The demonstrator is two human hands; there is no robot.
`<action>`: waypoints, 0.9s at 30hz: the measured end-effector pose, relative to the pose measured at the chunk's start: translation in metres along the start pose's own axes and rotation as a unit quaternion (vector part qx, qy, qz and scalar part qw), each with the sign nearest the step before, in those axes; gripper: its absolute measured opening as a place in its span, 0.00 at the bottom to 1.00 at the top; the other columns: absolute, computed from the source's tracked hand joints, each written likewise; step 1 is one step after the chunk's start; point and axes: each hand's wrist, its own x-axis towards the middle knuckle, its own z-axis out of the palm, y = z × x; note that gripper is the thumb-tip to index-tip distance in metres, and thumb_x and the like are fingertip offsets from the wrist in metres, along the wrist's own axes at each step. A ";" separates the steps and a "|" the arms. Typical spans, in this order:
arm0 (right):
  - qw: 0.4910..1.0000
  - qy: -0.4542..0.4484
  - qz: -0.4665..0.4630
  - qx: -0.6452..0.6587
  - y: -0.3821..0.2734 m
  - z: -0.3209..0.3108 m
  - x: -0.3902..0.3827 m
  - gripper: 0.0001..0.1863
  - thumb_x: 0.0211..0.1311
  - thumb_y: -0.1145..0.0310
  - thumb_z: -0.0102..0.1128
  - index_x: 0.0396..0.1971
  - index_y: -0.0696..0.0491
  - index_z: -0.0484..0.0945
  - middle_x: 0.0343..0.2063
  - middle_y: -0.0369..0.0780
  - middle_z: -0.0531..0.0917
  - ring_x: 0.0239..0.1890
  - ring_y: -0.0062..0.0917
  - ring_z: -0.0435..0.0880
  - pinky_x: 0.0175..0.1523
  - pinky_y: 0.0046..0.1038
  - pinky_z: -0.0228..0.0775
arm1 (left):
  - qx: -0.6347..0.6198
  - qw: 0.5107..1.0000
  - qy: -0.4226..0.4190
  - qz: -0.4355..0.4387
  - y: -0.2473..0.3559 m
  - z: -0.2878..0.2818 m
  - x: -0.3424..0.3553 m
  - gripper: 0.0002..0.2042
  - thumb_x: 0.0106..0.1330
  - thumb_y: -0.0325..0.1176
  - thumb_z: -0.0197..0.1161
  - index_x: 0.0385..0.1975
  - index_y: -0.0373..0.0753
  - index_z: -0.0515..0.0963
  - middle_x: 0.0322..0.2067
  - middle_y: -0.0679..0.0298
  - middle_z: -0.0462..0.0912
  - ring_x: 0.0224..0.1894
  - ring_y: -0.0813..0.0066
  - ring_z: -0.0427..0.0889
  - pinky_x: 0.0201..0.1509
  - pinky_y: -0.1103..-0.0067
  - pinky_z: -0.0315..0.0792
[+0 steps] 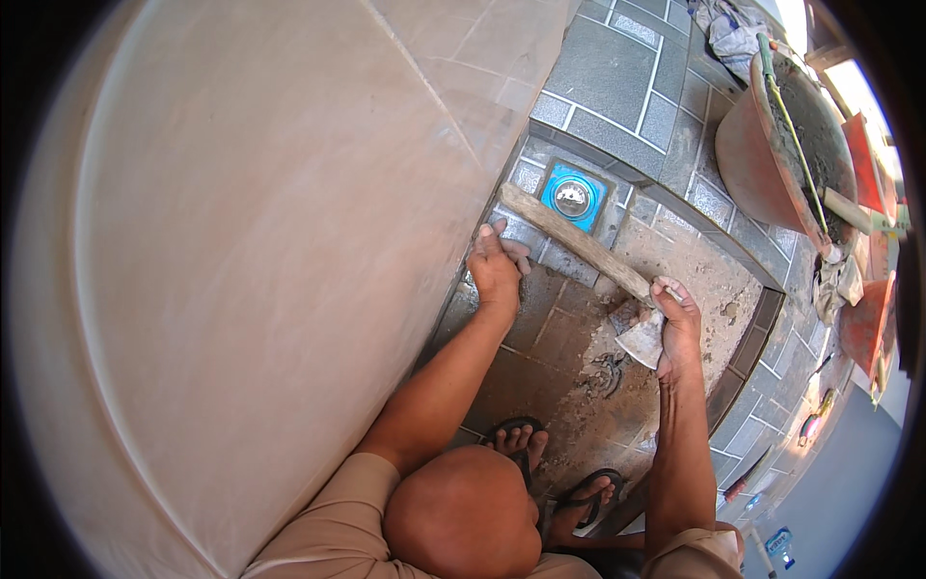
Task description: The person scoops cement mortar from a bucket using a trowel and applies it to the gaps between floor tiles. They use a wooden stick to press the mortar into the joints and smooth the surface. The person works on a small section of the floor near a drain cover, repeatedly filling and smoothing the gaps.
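My right hand (678, 323) is closed around the head end of a wooden-handled, hatchet-like tool (577, 243). Its broad, pale blade shows below my fingers, and the handle slants up and left above the small grey tiles. My left hand (498, 265) rests with its fingers spread on the grey tiles (523, 232) beside the wall, just below the handle's far end. A square floor drain with a blue surround (574, 196) sits among the tiles, right beyond the handle. Rough cement (709, 275) lies bare to the right of the tiles.
A tall beige wall (270, 222) bounds the left side. Beyond a raised tiled step (608, 77), a bucket of wet mortar (772, 145) stands at the upper right. Red containers (868, 323) and hand tools (815, 420) lie farther right. My sandalled feet (521, 444) are on the wet floor.
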 end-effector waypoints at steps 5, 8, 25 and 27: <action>1.000 0.014 -0.008 0.025 -0.007 -0.011 0.010 0.10 0.69 0.73 0.69 0.47 0.57 0.81 0.33 0.37 0.85 0.23 0.22 0.81 0.30 0.30 0.82 | -0.005 1.000 -0.009 0.003 0.000 -0.001 0.000 0.31 0.85 0.54 0.43 0.62 0.26 0.73 0.23 0.59 0.83 0.17 0.78 0.74 0.20 0.80 0.65; 0.999 -0.001 -0.006 0.043 -0.007 0.008 0.022 0.10 0.69 0.73 0.68 0.47 0.56 0.81 0.32 0.38 0.85 0.23 0.22 0.81 0.30 0.30 0.82 | -0.003 1.000 -0.011 0.003 0.001 0.000 -0.001 0.31 0.85 0.54 0.43 0.62 0.26 0.72 0.23 0.59 0.83 0.17 0.78 0.74 0.20 0.80 0.65; 0.998 -0.014 -0.015 0.061 -0.013 0.013 0.029 0.10 0.70 0.73 0.67 0.47 0.58 0.79 0.32 0.40 0.83 0.24 0.25 0.81 0.32 0.33 0.83 | -0.014 1.000 -0.005 -0.001 0.008 0.006 -0.010 0.28 0.85 0.53 0.45 0.59 0.29 0.75 0.23 0.60 0.84 0.16 0.79 0.74 0.20 0.81 0.63; 0.998 -0.018 -0.017 0.058 -0.012 0.014 0.027 0.10 0.70 0.74 0.67 0.48 0.58 0.78 0.32 0.40 0.83 0.24 0.25 0.81 0.33 0.33 0.83 | 0.015 0.999 -0.045 0.008 0.000 0.002 -0.014 0.26 0.85 0.51 0.48 0.56 0.29 0.77 0.22 0.60 0.83 0.15 0.79 0.73 0.19 0.81 0.62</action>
